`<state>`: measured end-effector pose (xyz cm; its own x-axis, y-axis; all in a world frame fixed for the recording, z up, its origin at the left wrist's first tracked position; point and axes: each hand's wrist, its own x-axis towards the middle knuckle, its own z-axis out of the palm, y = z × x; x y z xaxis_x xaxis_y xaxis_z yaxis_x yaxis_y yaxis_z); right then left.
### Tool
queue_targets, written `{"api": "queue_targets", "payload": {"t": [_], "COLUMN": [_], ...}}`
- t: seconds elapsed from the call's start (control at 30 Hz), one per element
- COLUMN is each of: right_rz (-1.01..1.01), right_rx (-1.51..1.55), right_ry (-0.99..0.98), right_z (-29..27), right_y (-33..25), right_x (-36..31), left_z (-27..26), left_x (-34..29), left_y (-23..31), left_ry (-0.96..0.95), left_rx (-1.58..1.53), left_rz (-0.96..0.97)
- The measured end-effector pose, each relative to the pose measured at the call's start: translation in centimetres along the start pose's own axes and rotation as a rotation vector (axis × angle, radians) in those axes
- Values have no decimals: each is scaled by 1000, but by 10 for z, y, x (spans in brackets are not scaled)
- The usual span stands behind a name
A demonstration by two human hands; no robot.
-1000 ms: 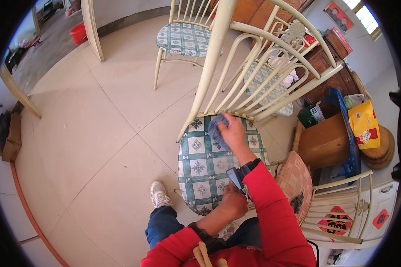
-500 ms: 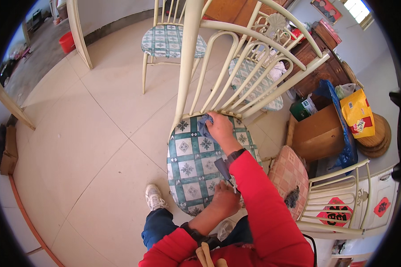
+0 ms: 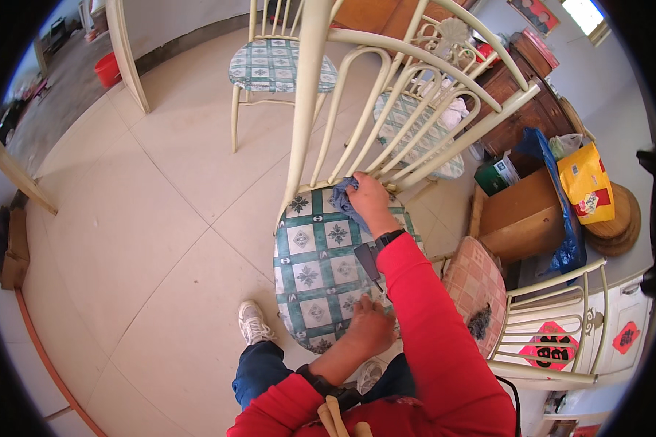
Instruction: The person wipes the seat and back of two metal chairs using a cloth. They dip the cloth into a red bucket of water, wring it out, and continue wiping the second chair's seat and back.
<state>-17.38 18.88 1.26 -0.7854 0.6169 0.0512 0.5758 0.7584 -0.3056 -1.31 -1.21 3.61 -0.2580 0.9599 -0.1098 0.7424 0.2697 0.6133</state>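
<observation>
Pale tiled floor (image 3: 175,182), joints running diagonally. On it, directly before the person: cream metal chair (image 3: 315,218), curved bars in its back, the back on the far side. Beyond the back, a second patterned chair (image 3: 277,65), upper left. To the right, a chair with a pink checked seat (image 3: 477,284), dark fuzzy patch on it; brown box (image 3: 525,218) behind that. Main seat (image 3: 321,266): green-and-white checks, leaf motifs. Left hand (image 3: 372,325) at its near right edge, fingers loosely bent; cannot tell whether it grips anything. Right hand (image 3: 369,200) at the seat's rear, fingers closed around a bunched blue-grey cloth (image 3: 347,198), which lies against the seat near the back bars
</observation>
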Motion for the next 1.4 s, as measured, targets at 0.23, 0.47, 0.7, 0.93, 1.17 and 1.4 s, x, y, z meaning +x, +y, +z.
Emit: {"api": "queue_targets", "payload": {"t": [0.23,0.47,0.7,0.93,1.17,1.4], "right_rz": [-43,-6,592,722,591,291], "right_rx": [34,709,1463,1854,2134,2345], "right_ry": [55,17,44,663,572,502], "right_z": [-9,-40,-136,-175,-150,-158], "right_y": [3,65,167,251,277,294], "right_x": [-13,-121,-330,-424,-457,-485], "left_z": [-11,-10,23,17,-10,-5], "left_x": [11,10,9,-56,-156,-194], "left_y": [-5,-16,-16,22,42,66], "left_ry": [-38,105,454,502,706,786], "left_rx": [23,-40,-722,-1376,-1200,-1119], "left_rz": [9,17,-60,-479,-548,-621]}}
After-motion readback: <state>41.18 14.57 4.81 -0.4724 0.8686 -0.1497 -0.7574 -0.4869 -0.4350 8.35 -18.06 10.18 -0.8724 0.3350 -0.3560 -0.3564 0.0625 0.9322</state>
